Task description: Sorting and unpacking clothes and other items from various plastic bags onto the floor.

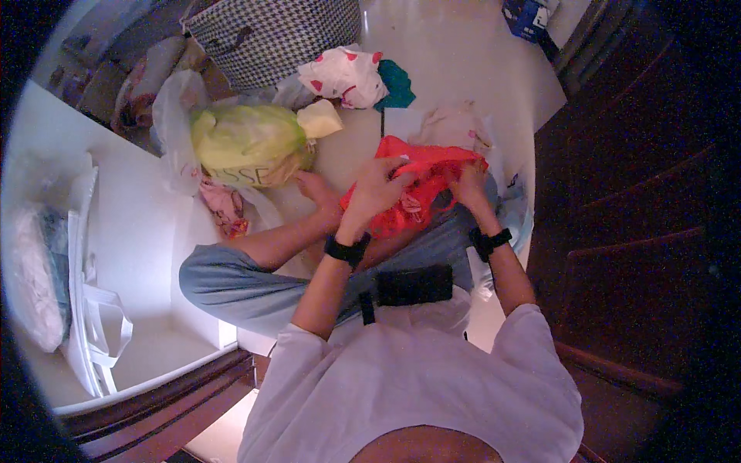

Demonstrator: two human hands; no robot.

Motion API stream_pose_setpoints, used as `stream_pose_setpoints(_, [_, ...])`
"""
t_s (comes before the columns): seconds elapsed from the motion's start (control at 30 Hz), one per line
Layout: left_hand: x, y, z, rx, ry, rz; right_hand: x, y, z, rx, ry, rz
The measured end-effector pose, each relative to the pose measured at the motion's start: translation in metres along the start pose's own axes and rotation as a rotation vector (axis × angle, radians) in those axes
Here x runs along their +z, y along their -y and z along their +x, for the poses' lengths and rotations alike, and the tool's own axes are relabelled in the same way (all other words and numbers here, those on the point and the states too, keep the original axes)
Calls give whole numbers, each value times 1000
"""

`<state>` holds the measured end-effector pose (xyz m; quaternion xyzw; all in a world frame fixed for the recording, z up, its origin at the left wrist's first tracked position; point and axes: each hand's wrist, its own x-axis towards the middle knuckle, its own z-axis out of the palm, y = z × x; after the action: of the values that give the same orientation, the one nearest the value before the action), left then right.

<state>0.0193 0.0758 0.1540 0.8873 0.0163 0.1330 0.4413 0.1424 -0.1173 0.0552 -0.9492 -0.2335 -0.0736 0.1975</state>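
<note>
A bright red bag (425,199), thin and crumpled, lies across my lap and lower legs as I sit cross-legged. My left hand (376,188) grips its left side, with the fingers bent over the upper edge. On the other side, my right hand (470,184) holds the right edge, its fingertips partly hidden in the red folds. Between the hands the bag gapes a little, and a dark patch shows inside. Just beyond it rests a crumpled pale pink bag (451,127). Both wrists wear black straps.
A stuffed yellow-green plastic bag (249,144) bearing writing stands left of my foot. Behind it are a white bag with red spots (347,75), a dark green cloth or bag (396,87) and a houndstooth storage bag (283,40). Left, an open white compartment (145,289) holds a white handled bag (87,289).
</note>
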Motion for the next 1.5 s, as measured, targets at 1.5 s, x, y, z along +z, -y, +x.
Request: stream_pose_setpoints(1.5, [6,-12,-14,-317,79,-430,48,40,-14,-595,427,343])
